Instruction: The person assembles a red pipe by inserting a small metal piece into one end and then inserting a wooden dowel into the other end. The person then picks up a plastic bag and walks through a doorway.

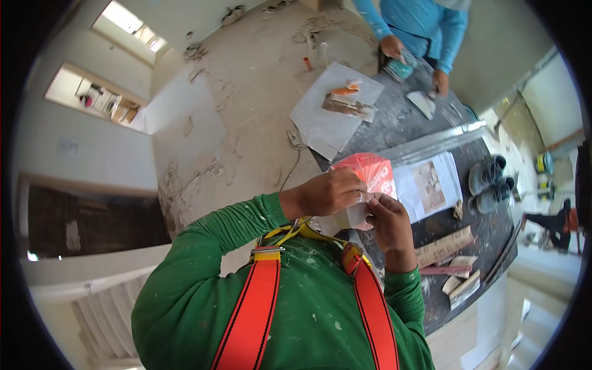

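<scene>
A red-and-white plastic bag [375,171] with creased sides is in front of my chest, showing above and below my fingers. My left hand [333,192] is closed, its thumb and fingers pinching at the bag from the left. Opposite it, my right hand [390,223] is closed too, fingertips pinched and nearly meeting the left ones. A small pale bit shows between the fingertips; whether it is part of the bag I cannot tell. Just right of the bag lies a printed sheet [430,187] with a picture, on the dark, stained table [394,139].
Across the table, a co-worker in blue holds a wide scraper [422,103] and a teal-and-grey item [399,69]. A board [320,117] carries an orange-handled trowel [349,106]. A metal profile [431,140], grey shoes [487,184] and wood strips [444,245] lie on the table.
</scene>
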Action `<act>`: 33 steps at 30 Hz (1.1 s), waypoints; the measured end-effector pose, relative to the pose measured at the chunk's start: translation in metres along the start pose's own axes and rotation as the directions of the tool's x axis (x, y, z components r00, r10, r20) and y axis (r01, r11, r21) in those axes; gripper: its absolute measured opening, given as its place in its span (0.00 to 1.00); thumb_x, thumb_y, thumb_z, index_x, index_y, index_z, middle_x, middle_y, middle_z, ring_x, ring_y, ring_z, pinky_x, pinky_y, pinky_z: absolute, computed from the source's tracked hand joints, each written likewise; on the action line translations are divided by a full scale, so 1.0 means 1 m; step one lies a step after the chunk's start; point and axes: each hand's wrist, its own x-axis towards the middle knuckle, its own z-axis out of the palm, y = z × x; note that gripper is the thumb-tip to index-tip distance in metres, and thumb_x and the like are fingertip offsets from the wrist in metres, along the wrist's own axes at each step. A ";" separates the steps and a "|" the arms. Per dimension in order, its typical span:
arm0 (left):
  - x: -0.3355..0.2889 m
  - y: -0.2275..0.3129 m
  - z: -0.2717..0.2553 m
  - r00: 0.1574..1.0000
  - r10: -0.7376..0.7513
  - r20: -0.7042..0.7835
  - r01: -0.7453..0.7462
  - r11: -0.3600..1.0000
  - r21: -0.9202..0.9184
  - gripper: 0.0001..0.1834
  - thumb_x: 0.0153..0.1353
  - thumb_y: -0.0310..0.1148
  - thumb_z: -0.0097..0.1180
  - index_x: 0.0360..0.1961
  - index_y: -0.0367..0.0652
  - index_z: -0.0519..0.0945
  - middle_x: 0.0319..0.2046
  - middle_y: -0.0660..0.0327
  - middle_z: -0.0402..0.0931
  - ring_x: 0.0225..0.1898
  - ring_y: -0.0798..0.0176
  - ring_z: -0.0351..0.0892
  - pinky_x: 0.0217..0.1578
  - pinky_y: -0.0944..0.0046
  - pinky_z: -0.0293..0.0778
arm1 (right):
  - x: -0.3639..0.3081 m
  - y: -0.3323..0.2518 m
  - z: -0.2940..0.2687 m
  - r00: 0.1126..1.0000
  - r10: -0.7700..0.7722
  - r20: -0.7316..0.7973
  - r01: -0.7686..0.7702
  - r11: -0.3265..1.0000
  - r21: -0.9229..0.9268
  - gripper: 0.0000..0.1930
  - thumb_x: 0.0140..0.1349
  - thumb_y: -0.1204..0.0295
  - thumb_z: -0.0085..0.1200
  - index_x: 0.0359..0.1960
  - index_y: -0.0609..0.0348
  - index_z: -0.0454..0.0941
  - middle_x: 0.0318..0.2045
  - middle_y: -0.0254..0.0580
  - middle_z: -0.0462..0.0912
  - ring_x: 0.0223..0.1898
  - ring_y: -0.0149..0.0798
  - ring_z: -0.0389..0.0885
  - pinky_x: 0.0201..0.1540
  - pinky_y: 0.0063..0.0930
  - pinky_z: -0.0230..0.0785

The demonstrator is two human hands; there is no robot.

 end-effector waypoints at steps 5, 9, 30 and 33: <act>-0.084 -0.004 -0.062 0.993 -0.110 -0.030 0.114 0.960 0.257 0.10 0.60 0.31 0.60 0.40 0.40 0.85 0.41 0.61 0.82 0.47 0.58 0.82 0.53 0.52 0.75 | 0.044 0.020 0.082 1.000 0.002 0.023 0.006 0.942 -0.337 0.07 0.73 0.74 0.56 0.42 0.65 0.84 0.33 0.32 0.85 0.31 0.22 0.77 0.34 0.17 0.67; -0.175 -0.016 -0.115 0.968 -0.241 -0.067 0.246 0.866 0.434 0.07 0.60 0.35 0.59 0.38 0.47 0.84 0.37 0.66 0.80 0.46 0.64 0.80 0.50 0.58 0.72 | 0.096 0.061 0.176 0.894 -0.311 0.324 0.430 0.383 -0.818 0.03 0.67 0.77 0.59 0.38 0.63 0.84 0.30 0.40 0.85 0.30 0.38 0.83 0.34 0.30 0.73; -0.759 -0.139 -0.329 -0.232 -0.799 -0.555 0.893 -0.401 0.205 0.09 0.55 0.28 0.57 0.38 0.42 0.78 0.34 0.53 0.82 0.41 0.48 0.83 0.43 0.46 0.77 | 0.476 0.275 0.476 0.877 0.160 0.453 0.480 -0.279 -0.831 0.17 0.67 0.58 0.64 0.46 0.60 0.81 0.45 0.56 0.80 0.50 0.59 0.82 0.51 0.52 0.76; -0.832 -0.151 -0.287 -0.559 -0.736 -0.383 0.768 -0.633 0.095 0.10 0.57 0.31 0.59 0.40 0.41 0.80 0.35 0.49 0.85 0.42 0.44 0.86 0.41 0.45 0.81 | 0.548 0.301 0.454 0.835 0.498 0.235 0.500 -0.508 -0.701 0.27 0.69 0.47 0.59 0.51 0.61 0.81 0.49 0.61 0.81 0.53 0.62 0.82 0.55 0.51 0.76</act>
